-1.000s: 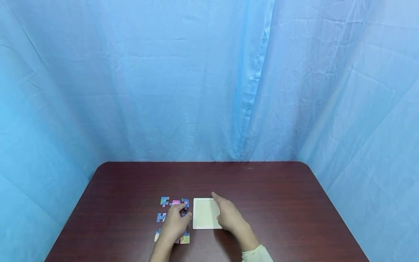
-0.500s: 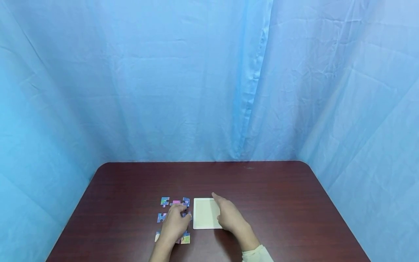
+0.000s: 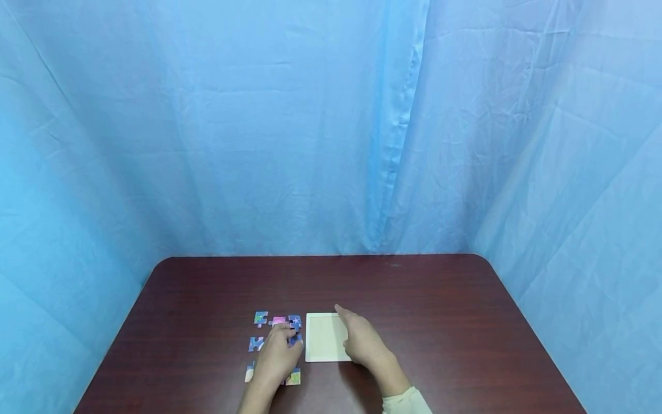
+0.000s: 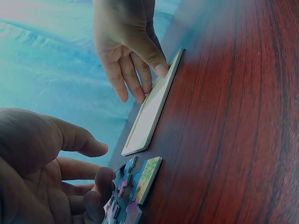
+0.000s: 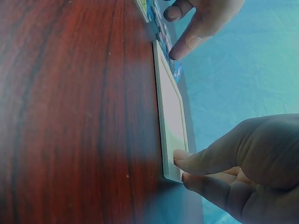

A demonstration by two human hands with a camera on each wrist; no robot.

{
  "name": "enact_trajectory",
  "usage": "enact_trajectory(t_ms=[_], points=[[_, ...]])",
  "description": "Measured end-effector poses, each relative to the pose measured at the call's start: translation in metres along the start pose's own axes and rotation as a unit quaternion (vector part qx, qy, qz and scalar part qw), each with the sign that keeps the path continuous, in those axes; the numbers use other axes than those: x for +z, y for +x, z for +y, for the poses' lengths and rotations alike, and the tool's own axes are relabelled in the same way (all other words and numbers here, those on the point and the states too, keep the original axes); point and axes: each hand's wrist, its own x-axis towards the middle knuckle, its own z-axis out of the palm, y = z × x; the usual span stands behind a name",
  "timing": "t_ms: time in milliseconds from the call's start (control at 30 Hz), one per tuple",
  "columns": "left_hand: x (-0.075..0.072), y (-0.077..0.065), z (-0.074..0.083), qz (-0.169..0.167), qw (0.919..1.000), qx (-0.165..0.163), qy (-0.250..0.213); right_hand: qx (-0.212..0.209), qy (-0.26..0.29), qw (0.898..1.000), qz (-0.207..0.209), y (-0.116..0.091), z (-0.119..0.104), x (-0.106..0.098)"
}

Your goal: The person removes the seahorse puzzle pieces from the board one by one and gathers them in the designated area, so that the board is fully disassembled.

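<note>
My left hand (image 3: 277, 353) is over a group of loose jigsaw pieces, its fingers loosely bent. Its index fingertip is right at the edge of a blue starfish piece (image 3: 295, 321). Part of the group is hidden under this hand; a yellow-green piece (image 4: 148, 175) shows beside it in the left wrist view. My right hand (image 3: 364, 340) grips the right side of a shallow cream puzzle tray (image 3: 323, 339). In the right wrist view its thumb lies on the tray's inside face, with the index finger at the outer edge. No pieces lie in the visible part of the tray.
Along the left of the group lie a blue-green corner piece (image 3: 260, 317), a blue piece (image 3: 256, 344) and a partly covered pale piece (image 3: 249, 374). A dark red wooden table (image 3: 439, 322) bears everything, and blue curtains (image 3: 258, 144) hang around its back and sides.
The starfish piece has shifted slightly right and now sits straighter. My left fingertips have drawn back a little from it. The right hand and tray stay in place.
</note>
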Motion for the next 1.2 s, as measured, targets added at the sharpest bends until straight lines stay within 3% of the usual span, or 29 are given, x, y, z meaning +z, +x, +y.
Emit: enact_trajectory(t_ms=[267, 500, 733, 1000, 1100, 1200], points=[[-0.002, -0.002, -0.001, 0.033, 0.9978, -0.021, 0.053, 0.01, 0.006, 1.0, -0.003, 0.0, -0.002, 0.002], [-0.005, -0.005, -0.004, 0.042, 0.9965, 0.003, 0.072, 0.01, 0.005, 1.0, 0.005, -0.001, -0.005, 0.002], [-0.004, -0.013, -0.007, 0.089, 0.9875, 0.064, 0.114, 0.013, 0.0, 1.0, 0.006, -0.002, -0.005, 0.003], [-0.011, -0.019, -0.015, 0.145, 0.9594, 0.187, 0.153, 0.015, 0.009, 1.0, 0.009, -0.003, -0.003, 0.004], [-0.015, -0.02, -0.02, 0.151, 0.9542, 0.207, 0.155, 0.011, 0.015, 1.0, 0.014, -0.004, -0.002, 0.003], [-0.018, -0.02, -0.025, 0.144, 0.9554, 0.21, 0.15, -0.002, 0.011, 1.0, 0.02, -0.005, 0.0, 0.001]])
